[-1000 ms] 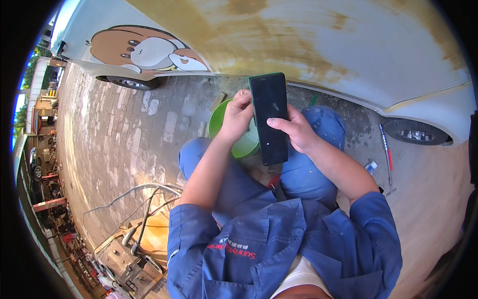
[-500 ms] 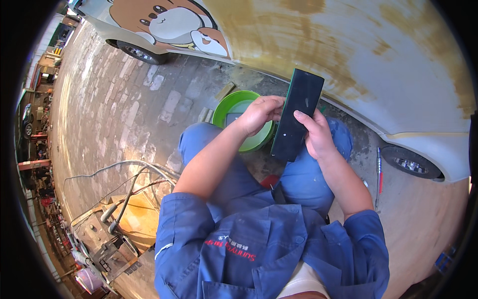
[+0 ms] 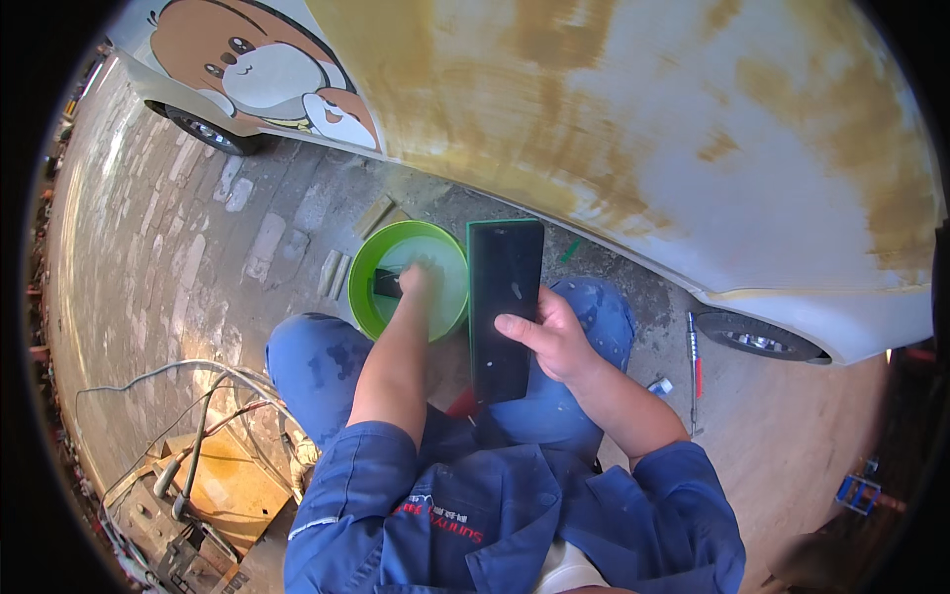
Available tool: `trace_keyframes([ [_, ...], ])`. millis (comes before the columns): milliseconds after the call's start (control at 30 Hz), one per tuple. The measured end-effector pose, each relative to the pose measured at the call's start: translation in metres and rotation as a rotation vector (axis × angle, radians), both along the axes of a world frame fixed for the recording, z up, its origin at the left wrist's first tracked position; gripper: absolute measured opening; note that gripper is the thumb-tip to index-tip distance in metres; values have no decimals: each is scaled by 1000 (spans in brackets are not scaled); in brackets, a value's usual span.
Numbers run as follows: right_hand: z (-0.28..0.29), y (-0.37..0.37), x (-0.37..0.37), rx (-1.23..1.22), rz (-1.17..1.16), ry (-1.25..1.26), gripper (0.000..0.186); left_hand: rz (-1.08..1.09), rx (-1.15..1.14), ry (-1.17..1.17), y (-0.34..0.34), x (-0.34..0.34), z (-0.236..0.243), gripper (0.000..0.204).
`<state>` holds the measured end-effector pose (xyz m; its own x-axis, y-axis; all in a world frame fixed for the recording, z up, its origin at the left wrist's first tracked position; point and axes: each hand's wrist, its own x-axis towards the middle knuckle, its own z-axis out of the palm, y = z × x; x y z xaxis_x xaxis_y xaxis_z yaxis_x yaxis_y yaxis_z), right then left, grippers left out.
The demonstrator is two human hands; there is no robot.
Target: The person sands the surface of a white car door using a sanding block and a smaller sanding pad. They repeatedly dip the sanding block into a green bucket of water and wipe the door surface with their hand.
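Observation:
My right hand (image 3: 554, 335) grips a long, flat black sanding board (image 3: 507, 287) with a green edge. Its thumb lies across the black face and the fingers are behind it. The board stands nearly upright, just right of a green bucket (image 3: 359, 315) of cloudy water. Into that bucket reaches my left hand (image 3: 416, 281), with its fingers hidden in the water. Close beside the left hand is a dark rectangular piece (image 3: 387, 282) in the bucket.
A van side (image 3: 643, 129) with tan smears and a cartoon animal runs across the far side. Beside the bucket lie small blocks (image 3: 334, 274). A red-and-silver tool (image 3: 696, 371) rests near the right wheel (image 3: 757, 337). Hoses and a yellow machine (image 3: 223, 495) stand at lower left.
My left hand has left the sanding board and gone down into the bucket's water. The board, still in my right hand, is lower and more upright. The whole view has shifted.

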<state>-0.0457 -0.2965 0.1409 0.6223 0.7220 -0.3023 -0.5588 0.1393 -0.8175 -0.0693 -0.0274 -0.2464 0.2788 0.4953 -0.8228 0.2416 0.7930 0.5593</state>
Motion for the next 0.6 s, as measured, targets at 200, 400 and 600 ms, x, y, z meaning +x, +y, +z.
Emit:
trace_keyframes([
  [200, 6, -2, 0, 37, 57, 4, 44, 29, -120, -36, 11, -16, -27, 29],
  [400, 12, -6, -8, 82, 62, -90, 42, -135, -254, -376, 11, 13, 116, 31],
  [600, 28, -20, -33, 259, 31, -236, 42, -969, -85, -1258, -33, 99, 483, 46],
])
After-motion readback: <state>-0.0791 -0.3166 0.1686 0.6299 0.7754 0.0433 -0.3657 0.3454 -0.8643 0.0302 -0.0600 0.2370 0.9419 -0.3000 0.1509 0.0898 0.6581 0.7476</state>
